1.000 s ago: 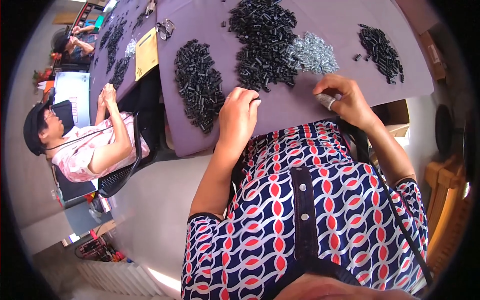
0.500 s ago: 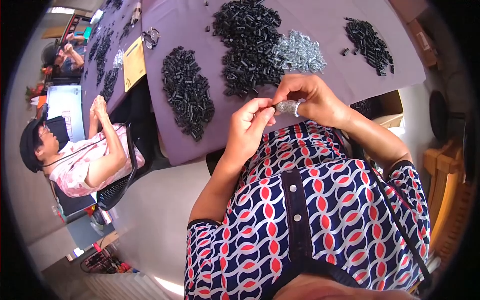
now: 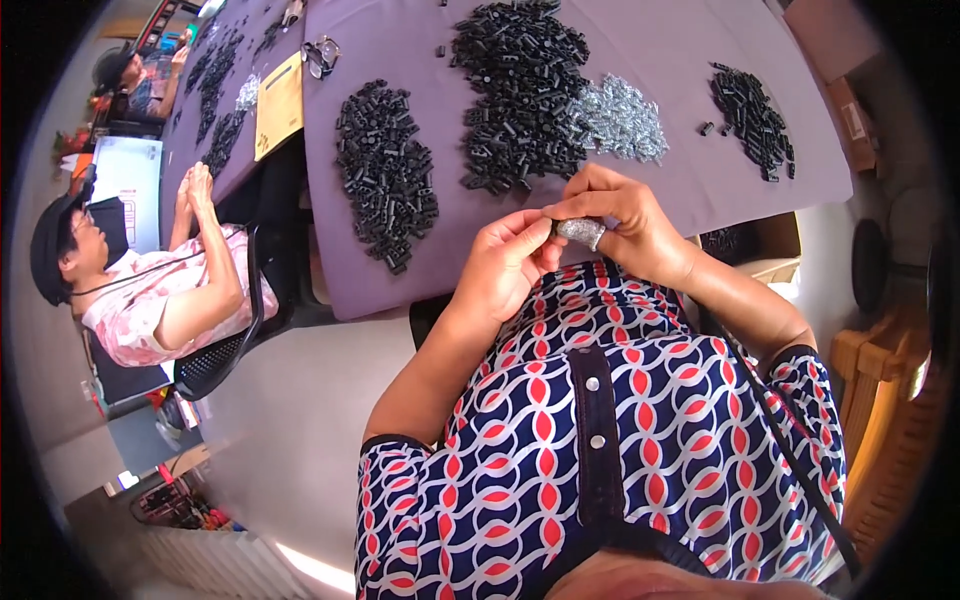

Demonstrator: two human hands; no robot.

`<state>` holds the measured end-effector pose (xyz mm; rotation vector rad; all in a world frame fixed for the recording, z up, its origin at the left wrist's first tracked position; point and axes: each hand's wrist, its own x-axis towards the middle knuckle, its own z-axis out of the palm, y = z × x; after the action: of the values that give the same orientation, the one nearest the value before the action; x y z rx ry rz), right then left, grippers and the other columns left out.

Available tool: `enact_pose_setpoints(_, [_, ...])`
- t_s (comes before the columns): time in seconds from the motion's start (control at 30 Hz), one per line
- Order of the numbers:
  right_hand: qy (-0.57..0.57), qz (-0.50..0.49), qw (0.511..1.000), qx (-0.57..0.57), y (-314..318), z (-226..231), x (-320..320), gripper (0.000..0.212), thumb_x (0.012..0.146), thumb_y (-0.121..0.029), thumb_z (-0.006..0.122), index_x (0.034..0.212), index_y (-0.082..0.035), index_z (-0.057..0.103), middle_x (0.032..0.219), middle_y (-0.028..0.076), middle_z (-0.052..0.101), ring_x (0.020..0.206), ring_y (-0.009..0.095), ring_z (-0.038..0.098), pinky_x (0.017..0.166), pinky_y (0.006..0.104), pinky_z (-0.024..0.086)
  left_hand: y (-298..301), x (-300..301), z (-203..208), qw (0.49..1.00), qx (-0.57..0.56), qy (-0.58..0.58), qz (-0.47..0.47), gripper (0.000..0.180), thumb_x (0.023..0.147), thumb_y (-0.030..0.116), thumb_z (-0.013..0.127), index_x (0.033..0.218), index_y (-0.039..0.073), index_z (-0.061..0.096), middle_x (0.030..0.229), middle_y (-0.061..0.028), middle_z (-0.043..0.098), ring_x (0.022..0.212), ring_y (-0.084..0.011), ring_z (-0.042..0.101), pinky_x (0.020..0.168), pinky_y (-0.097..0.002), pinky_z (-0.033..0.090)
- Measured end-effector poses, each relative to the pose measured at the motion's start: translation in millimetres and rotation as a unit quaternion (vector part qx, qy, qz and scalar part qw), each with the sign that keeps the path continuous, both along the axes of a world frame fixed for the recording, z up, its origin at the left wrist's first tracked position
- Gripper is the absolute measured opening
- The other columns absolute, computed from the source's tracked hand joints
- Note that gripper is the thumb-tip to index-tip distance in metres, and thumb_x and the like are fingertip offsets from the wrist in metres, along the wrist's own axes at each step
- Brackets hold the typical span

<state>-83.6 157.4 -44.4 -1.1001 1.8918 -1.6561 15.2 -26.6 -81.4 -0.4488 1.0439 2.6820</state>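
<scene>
My left hand [image 3: 505,262] and my right hand [image 3: 635,222] meet at the near edge of the cloth-covered table [image 3: 690,190]. Their fingertips pinch a small dark piece [image 3: 554,229], mostly hidden between them. A silvery grey cover [image 3: 580,234] wraps my right thumb. Just beyond my hands lies a large heap of short black cylindrical parts [image 3: 520,100]. Touching its right side is a pile of small clear, shiny pieces [image 3: 622,118]. Similar black parts form a long pile [image 3: 385,175] to the left and a smaller pile [image 3: 755,125] at the far right.
A yellow envelope [image 3: 280,108] and a pair of glasses [image 3: 321,57] lie at the table's left. One co-worker [image 3: 165,290] sits there with hands together; another person [image 3: 140,80] is farther back. An open cardboard box [image 3: 765,245] stands below the table's right edge.
The view has shifted slightly, so the table piles sit a little farther right. My hands stay together, with my right thumb and fingers closer over the small piece.
</scene>
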Motion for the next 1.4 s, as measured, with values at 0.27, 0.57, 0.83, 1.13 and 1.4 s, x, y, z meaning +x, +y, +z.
enact_pose_setpoints(0.27, [-0.074,0.024,0.997,-0.003,1,3,-5,0.031,0.075,0.015,0.060,0.101,0.000,0.069,0.100,0.006,0.058,0.096,0.018,0.059,0.084,0.0298,0.046,3,4,11,0.999,-0.027,0.014,-0.026,0.022,0.096,0.009,0.064,0.115,-0.002,0.066,0.094,-0.0072,0.070,0.078,-0.0115,0.063,0.073,-0.0250,0.051])
enact_pose_setpoints(0.57, [0.035,0.070,0.997,0.024,-5,13,-4,0.024,0.076,0.009,0.063,0.098,0.001,0.066,0.096,0.009,0.059,0.095,0.025,0.059,0.084,0.0345,0.048,-14,11,14,0.974,-0.209,0.057,-0.060,0.018,0.096,0.011,0.065,0.108,-0.002,0.066,0.091,-0.0069,0.070,0.076,-0.0105,0.064,0.071,-0.0246,0.052])
enact_pose_setpoints(0.83, [0.234,0.033,0.969,0.071,-41,6,-30,0.035,0.069,0.004,0.069,0.105,0.001,0.067,0.101,0.012,0.060,0.099,0.032,0.060,0.087,0.0384,0.050,-34,21,8,0.973,-0.200,0.029,0.108,0.017,0.099,0.015,0.060,0.107,0.001,0.064,0.089,-0.0057,0.068,0.074,-0.0110,0.061,0.070,-0.0254,0.051])
enact_pose_setpoints(1.13, [0.468,-0.001,0.875,0.126,-86,-11,-28,0.020,0.065,-0.008,0.068,0.085,-0.005,0.067,0.096,0.008,0.055,0.090,0.026,0.054,0.079,0.0366,0.048,-40,26,8,0.967,-0.199,0.041,0.155,0.023,0.104,0.022,0.052,0.102,0.002,0.063,0.086,-0.0042,0.065,0.072,-0.0110,0.059,0.068,-0.0251,0.049])
enact_pose_setpoints(1.4, [0.498,0.003,0.860,0.115,-86,-16,-36,0.022,0.064,-0.007,0.069,0.086,-0.006,0.067,0.097,0.007,0.057,0.092,0.026,0.055,0.080,0.0366,0.047,-39,25,6,0.955,-0.244,0.047,0.163,0.033,0.107,0.027,0.046,0.089,0.004,0.062,0.077,-0.0015,0.061,0.067,-0.0082,0.056,0.062,-0.0231,0.046])
